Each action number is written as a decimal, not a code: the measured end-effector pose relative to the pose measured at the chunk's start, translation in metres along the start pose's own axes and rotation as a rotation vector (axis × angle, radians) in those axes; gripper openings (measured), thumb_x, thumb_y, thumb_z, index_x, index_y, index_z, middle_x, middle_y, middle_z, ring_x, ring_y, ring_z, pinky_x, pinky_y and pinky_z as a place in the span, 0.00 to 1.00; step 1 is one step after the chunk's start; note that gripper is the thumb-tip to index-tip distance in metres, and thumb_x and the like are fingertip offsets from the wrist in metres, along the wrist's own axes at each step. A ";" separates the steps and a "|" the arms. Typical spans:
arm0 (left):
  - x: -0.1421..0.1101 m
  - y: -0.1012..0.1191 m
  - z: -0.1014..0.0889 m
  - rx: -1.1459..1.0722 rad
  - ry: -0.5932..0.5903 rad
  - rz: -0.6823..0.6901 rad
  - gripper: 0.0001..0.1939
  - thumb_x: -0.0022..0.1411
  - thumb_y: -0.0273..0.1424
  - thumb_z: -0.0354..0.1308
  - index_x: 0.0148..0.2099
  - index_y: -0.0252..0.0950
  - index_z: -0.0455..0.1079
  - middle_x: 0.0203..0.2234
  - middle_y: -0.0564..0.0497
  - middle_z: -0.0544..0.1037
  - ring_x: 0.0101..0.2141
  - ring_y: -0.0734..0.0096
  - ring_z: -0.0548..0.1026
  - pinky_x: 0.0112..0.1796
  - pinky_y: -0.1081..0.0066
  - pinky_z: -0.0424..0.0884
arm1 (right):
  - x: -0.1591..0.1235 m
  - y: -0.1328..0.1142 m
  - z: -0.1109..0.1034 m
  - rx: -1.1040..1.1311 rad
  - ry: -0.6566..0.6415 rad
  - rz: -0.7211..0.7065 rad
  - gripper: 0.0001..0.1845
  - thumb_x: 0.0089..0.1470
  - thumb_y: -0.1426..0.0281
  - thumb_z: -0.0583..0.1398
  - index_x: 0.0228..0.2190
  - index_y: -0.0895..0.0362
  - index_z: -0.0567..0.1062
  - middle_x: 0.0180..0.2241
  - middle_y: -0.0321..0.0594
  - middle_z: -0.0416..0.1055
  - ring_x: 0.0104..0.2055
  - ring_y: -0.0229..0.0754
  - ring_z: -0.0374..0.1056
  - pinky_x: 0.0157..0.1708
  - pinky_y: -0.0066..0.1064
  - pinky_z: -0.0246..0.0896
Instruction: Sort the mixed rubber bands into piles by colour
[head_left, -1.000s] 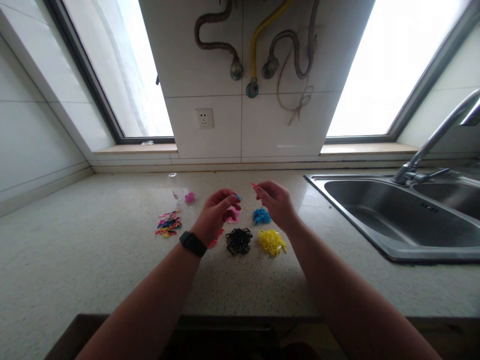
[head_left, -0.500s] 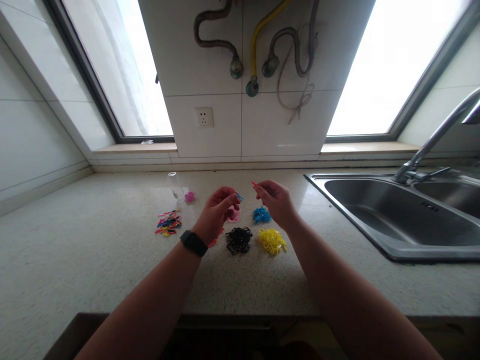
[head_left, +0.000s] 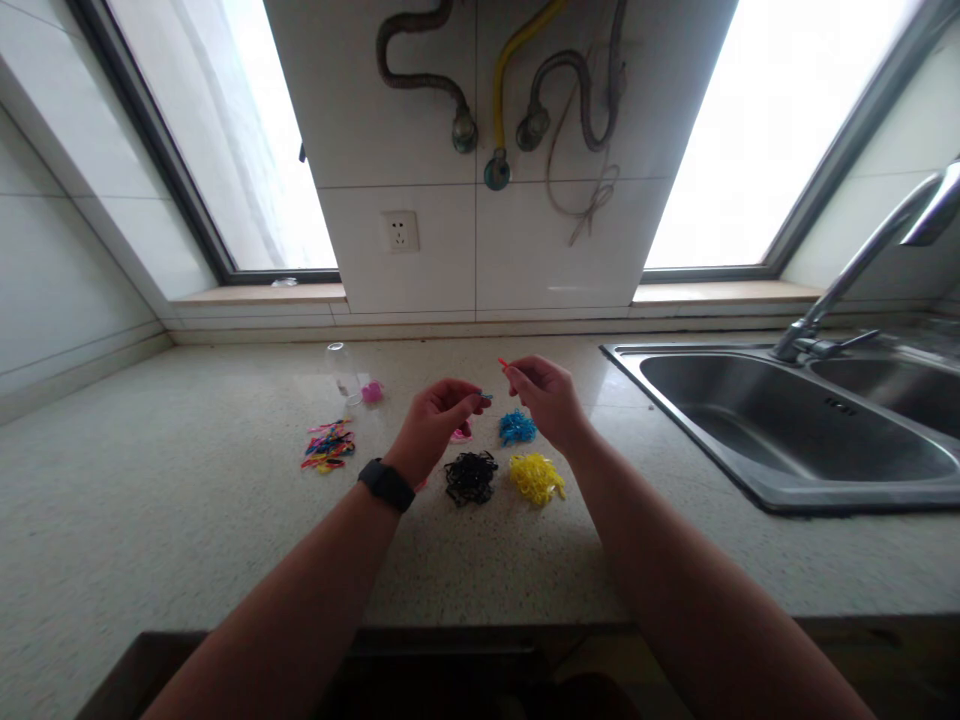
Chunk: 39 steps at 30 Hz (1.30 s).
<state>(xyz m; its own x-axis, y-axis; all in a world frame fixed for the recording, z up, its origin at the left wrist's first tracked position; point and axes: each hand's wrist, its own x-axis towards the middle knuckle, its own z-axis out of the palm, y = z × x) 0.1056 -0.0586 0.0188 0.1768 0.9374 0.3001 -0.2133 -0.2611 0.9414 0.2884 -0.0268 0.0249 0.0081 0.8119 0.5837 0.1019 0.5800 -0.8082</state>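
Observation:
My left hand (head_left: 433,425), with a dark watch on its wrist, pinches a small blue rubber band (head_left: 487,397) between thumb and forefinger. To its right, my right hand (head_left: 551,400) pinches a red rubber band (head_left: 503,364) at its fingertips. Both are raised over the counter and apart from each other. Below them lie loose piles of rubber bands: a blue pile (head_left: 517,427), a black pile (head_left: 471,478) and a yellow pile (head_left: 537,480). A pink pile (head_left: 460,436) is mostly hidden behind my left hand. A mixed-colour pile (head_left: 328,446) lies farther left.
A clear plastic container (head_left: 342,372) stands at the back left beside a pink object (head_left: 372,391). On the right, a steel sink (head_left: 694,455) with a faucet (head_left: 847,285) is set into the speckled counter (head_left: 187,520). Hoses and a socket (head_left: 401,231) are on the tiled wall.
The blue band in my left fingers has turned and shows less of its loop. My left hand has moved slightly toward the right one. The view has shifted a little.

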 end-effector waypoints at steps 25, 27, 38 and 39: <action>0.020 -0.043 0.005 0.257 -0.253 -0.106 0.12 0.54 0.26 0.66 0.43 0.34 0.78 0.38 0.42 0.82 0.38 0.65 0.80 0.39 0.66 0.78 | 0.009 0.002 -0.011 0.003 0.066 0.011 0.17 0.53 0.54 0.63 0.29 0.56 0.74 0.20 0.32 0.67 0.21 0.34 0.60 0.22 0.28 0.56; 0.020 -0.043 0.003 0.280 -0.269 -0.101 0.13 0.54 0.25 0.65 0.44 0.35 0.78 0.40 0.42 0.82 0.40 0.65 0.80 0.40 0.66 0.78 | 0.008 0.000 -0.010 0.005 0.065 0.024 0.17 0.53 0.54 0.63 0.29 0.56 0.74 0.20 0.32 0.67 0.21 0.34 0.61 0.22 0.28 0.56; 0.016 -0.031 -0.001 0.372 -0.214 -0.018 0.11 0.59 0.29 0.61 0.45 0.35 0.78 0.39 0.42 0.82 0.38 0.66 0.80 0.38 0.68 0.77 | 0.007 0.000 -0.010 0.019 0.043 0.024 0.14 0.53 0.58 0.63 0.29 0.56 0.74 0.20 0.32 0.67 0.21 0.34 0.60 0.22 0.28 0.56; 0.015 -0.031 -0.002 0.393 -0.203 0.008 0.11 0.60 0.29 0.61 0.44 0.35 0.78 0.38 0.43 0.82 0.37 0.66 0.80 0.37 0.68 0.76 | 0.007 0.000 -0.010 0.020 0.040 0.017 0.14 0.53 0.58 0.63 0.29 0.56 0.74 0.20 0.32 0.67 0.21 0.34 0.60 0.22 0.28 0.56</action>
<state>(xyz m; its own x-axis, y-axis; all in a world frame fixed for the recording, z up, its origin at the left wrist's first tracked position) 0.1131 -0.0366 -0.0061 0.3704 0.8810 0.2944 0.1592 -0.3725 0.9143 0.2982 -0.0217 0.0297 0.0495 0.8189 0.5718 0.0812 0.5673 -0.8195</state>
